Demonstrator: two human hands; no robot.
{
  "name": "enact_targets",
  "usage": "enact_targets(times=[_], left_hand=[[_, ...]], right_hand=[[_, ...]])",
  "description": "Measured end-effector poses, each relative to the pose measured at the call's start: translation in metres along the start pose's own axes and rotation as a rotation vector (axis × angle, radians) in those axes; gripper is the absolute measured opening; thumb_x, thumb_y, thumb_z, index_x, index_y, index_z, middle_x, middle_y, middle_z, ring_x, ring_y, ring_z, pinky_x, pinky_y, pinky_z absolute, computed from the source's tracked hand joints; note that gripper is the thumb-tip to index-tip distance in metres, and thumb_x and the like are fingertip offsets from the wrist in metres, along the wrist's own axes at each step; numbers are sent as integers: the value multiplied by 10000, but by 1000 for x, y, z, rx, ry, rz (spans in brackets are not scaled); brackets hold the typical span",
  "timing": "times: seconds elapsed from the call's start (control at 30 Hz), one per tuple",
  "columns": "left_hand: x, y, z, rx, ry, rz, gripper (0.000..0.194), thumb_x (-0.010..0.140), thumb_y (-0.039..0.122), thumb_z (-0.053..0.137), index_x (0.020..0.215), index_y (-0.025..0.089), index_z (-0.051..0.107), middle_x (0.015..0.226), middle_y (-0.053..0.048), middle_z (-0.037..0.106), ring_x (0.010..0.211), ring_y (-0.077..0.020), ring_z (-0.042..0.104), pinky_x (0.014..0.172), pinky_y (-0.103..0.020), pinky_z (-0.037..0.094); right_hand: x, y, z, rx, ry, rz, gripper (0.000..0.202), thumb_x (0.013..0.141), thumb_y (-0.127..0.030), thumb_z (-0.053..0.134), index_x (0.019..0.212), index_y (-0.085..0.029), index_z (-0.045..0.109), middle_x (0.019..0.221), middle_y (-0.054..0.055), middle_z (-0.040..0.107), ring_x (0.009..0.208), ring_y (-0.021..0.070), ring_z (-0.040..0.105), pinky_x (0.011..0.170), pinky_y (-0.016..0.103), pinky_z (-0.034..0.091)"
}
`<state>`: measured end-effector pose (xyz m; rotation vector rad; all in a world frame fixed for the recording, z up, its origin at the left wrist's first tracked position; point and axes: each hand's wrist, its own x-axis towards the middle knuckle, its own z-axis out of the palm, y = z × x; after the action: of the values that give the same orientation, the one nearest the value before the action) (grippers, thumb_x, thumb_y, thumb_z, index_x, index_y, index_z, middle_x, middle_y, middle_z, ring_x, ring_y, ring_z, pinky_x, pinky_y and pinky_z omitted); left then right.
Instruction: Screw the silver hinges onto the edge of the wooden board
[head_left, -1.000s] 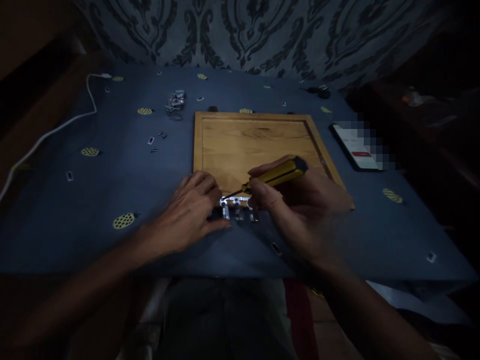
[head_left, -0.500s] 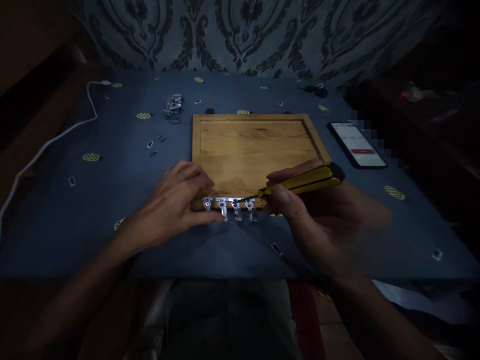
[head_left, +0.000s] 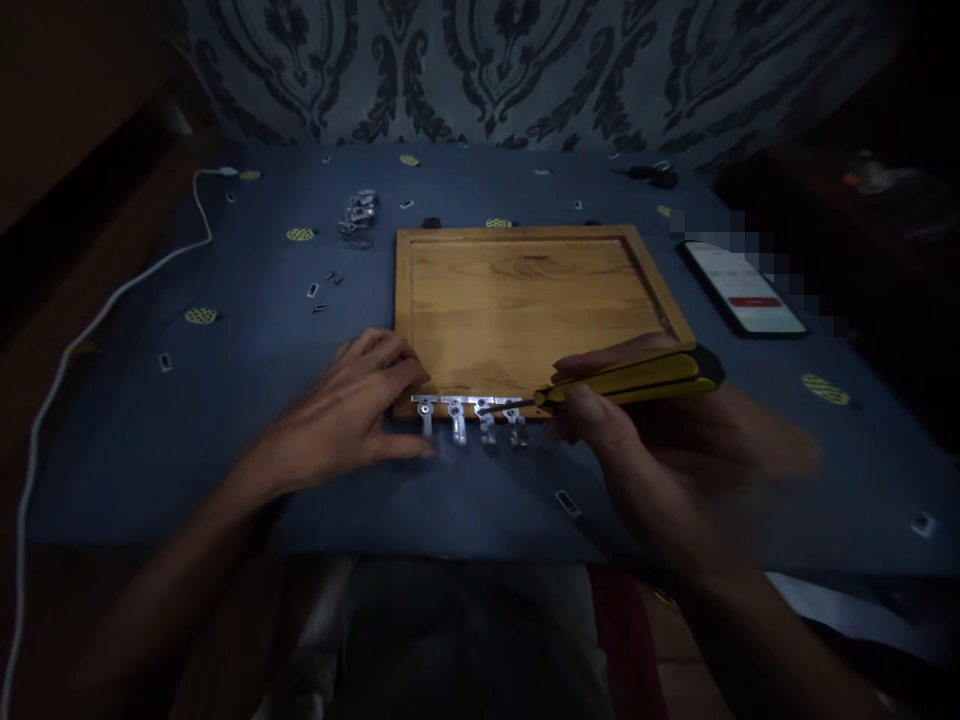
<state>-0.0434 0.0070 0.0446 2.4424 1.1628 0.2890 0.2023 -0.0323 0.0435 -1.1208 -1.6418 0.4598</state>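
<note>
A framed wooden board (head_left: 525, 300) lies flat on the blue patterned cloth. Along its near edge sits a metal strip with several hooks (head_left: 457, 410) that jut over the edge. My right hand (head_left: 637, 430) grips a yellow and black screwdriver (head_left: 630, 382), its tip at the third hook from the left. At the board's near left corner rests my left hand (head_left: 352, 405), fingers on the frame and thumb apart, beside the leftmost hook; it holds nothing that shows.
More metal hooks (head_left: 360, 215) and several small screws (head_left: 320, 308) lie left of the board. A phone (head_left: 742, 290) is at the right, dark keys (head_left: 652, 174) at the back, and a white cable (head_left: 120, 290) along the left.
The whole view has shifted, so things appear slightly further right. My left thumb has drawn back left from the second hook. The screwdriver stays at the third hook.
</note>
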Motion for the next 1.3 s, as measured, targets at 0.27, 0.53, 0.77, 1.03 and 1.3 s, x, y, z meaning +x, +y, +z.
enact_targets(times=[0.27,0.53,0.77,1.03,1.3], left_hand=[[0,7,19,43,85,92,505,848,571,777,1136,168,676,1269,-129,611,1288,-336,494,1086,-512,459],[1,2,17,35,120,106,562,831,616,772,1148,164,665,1254,-130,628,1263,-330,518,1062,-490,478],[-2,-3,-2,-81,143,15,412,1006,539,568,1187,184,671,1222,-98,676,1201,-277,583,1008,-428,511],[6,0,4,-123,236,-26,280,1014,394,519,1054,204,722,1079,-71,740,1064,-253,660,951,-427,527],[11,3,11,-126,222,25,286,1017,415,575,1117,193,725,1157,-88,717,1159,-259,633,1013,-434,507]], right_hand=[[-2,2,0,-29,-14,-19,34,937,-293,708,935,-282,740,909,26,751,684,185,682,618,360,539],[0,4,-2,-9,15,-57,43,921,-257,731,951,-284,747,929,13,759,738,184,697,685,363,532],[-2,9,-13,85,265,36,93,861,-309,807,952,-305,790,830,-30,740,563,135,643,547,326,510],[-10,24,-34,80,282,70,83,881,-277,790,954,-314,799,707,-24,714,520,142,635,514,333,504],[-25,39,-40,41,237,172,112,888,-375,773,995,-342,782,767,-8,728,587,189,637,565,368,490]])
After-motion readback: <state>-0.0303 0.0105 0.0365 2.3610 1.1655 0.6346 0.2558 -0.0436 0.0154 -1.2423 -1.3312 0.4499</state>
